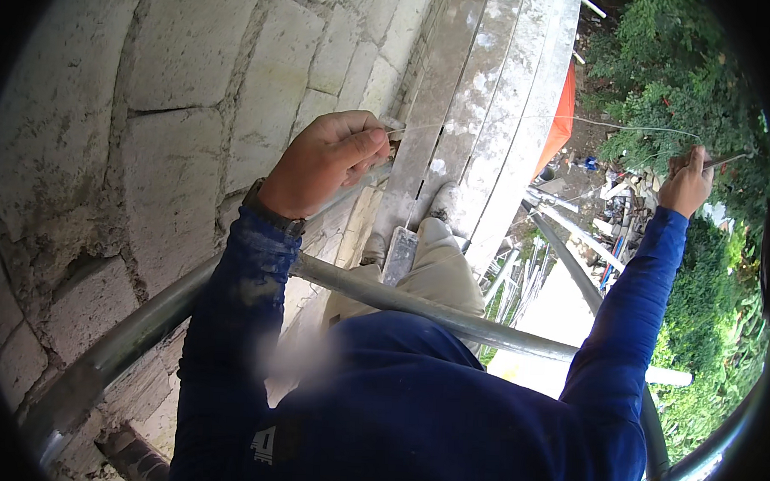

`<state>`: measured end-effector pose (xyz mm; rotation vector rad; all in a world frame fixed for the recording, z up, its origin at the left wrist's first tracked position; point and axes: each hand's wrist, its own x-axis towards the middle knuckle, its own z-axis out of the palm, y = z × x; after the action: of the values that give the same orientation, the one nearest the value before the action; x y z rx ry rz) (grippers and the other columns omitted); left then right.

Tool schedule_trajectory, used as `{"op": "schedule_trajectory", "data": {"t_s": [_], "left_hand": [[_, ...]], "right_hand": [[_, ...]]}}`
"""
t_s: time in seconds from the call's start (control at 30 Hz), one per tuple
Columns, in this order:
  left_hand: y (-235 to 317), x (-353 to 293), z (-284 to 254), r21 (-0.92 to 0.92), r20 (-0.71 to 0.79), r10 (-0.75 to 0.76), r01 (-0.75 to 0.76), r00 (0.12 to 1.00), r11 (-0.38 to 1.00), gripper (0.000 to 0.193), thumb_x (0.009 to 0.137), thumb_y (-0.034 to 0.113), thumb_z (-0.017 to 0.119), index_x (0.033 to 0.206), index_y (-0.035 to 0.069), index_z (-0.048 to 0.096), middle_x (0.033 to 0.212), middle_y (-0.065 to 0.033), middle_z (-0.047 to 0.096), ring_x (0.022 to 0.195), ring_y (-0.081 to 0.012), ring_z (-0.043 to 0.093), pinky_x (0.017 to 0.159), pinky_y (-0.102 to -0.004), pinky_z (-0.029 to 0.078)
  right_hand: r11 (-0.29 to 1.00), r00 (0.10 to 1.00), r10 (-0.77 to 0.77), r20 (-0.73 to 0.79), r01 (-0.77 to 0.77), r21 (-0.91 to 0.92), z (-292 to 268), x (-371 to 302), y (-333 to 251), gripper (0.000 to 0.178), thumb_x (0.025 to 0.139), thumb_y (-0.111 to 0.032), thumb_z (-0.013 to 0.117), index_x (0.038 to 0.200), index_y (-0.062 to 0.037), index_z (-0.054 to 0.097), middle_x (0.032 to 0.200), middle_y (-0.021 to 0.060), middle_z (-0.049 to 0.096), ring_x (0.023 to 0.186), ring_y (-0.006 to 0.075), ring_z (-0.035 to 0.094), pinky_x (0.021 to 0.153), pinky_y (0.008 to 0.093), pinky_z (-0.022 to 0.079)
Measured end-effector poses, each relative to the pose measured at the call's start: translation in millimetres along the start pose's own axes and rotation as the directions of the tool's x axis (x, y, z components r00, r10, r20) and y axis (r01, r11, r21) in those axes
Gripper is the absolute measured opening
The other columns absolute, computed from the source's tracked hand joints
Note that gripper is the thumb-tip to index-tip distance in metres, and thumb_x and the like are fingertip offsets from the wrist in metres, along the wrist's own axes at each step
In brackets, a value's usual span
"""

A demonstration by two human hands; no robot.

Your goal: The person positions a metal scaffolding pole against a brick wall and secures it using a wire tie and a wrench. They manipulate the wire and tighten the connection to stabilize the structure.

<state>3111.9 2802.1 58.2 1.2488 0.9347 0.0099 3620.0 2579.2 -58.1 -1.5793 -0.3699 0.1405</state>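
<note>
A thin pale string (609, 124) runs across the picture between my two hands, with a slight sag and a bend near the right end. My left hand (326, 162), beside the block wall, is closed, its thumb and forefinger pinching the left end. What else lies in those fingers is hidden. Held out to the far right, my right hand (686, 183) is closed around a thin, dark, rod-like piece (730, 160) whose tip sticks out past the fingers. The string's other end reaches this hand; whether it is tied to the rod I cannot tell.
A rough white block wall (178, 154) rises on the left. Under my feet are worn scaffold planks (485, 116). A metal scaffold pipe (416, 309) crosses before my body. Below right lie an orange sheet (561, 123), scattered debris (614, 203) and green bushes (667, 72).
</note>
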Motion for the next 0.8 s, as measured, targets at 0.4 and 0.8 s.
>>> {"op": "schedule_trajectory", "data": {"t_s": [0.4,0.8], "left_hand": [[-49.7,23.4,-22.5,0.002,-0.202,-0.084,0.086,0.976,0.996,0.024,0.103,0.026,0.055,0.093,0.006,0.062,0.073,0.0032,0.048,0.066,-0.0079,0.042,0.063,-0.0243,0.037],[-58.2,43.1,-11.1,0.179,-0.363,0.333,-0.286,0.870,0.941,0.021,0.098,0.018,0.053,0.099,0.002,0.067,0.114,-0.0160,0.070,0.097,-0.0205,0.062,0.101,-0.0375,0.044]], "right_hand": [[0.747,0.938,-0.345,-0.034,0.252,-0.615,-28.4,85.8,-25.2,0.038,0.101,-0.038,0.066,0.109,-0.0013,0.074,0.082,0.0021,0.067,0.076,0.0109,0.058,0.072,0.0295,0.048],[0.851,0.889,0.377,0.259,-0.221,-0.476,21.7,-163.4,103.4,0.036,0.101,-0.030,0.063,0.113,0.0019,0.074,0.101,0.0166,0.077,0.100,0.0271,0.072,0.091,0.0388,0.052]]}}
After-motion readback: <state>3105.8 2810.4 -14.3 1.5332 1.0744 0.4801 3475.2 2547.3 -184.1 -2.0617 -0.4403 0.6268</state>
